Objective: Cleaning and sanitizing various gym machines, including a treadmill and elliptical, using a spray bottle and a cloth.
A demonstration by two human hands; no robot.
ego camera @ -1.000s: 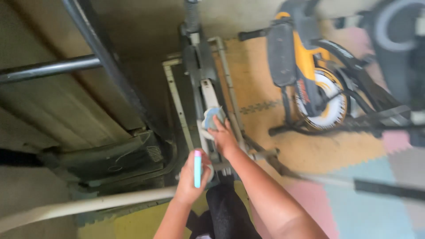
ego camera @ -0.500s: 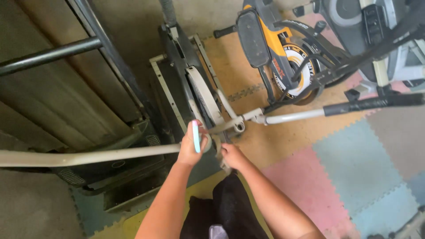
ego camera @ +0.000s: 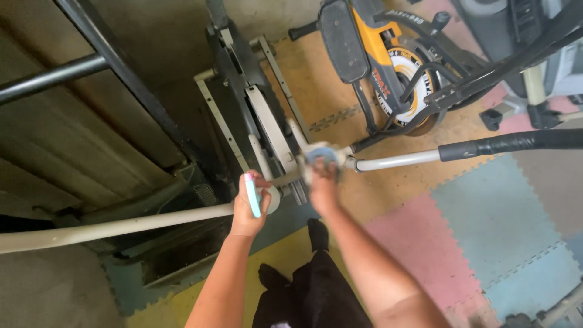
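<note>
The right hand (ego camera: 322,185) is pressing a blue cloth (ego camera: 320,155) onto the trainer's handlebar joint (ego camera: 349,163), apparently mid-wipe, while the left hand (ego camera: 246,206) is gripping a teal bottle (ego camera: 251,194) just left of it

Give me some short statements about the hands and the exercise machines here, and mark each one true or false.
1. The left hand holds a slim light-blue object. True.
2. The right hand presses a bluish cloth on the machine's joint. True.
3. The orange and black exercise bike lies on its side. False: it stands upright.
4. The floor mats are all grey. False: pink, blue and yellow tiles show.
</note>
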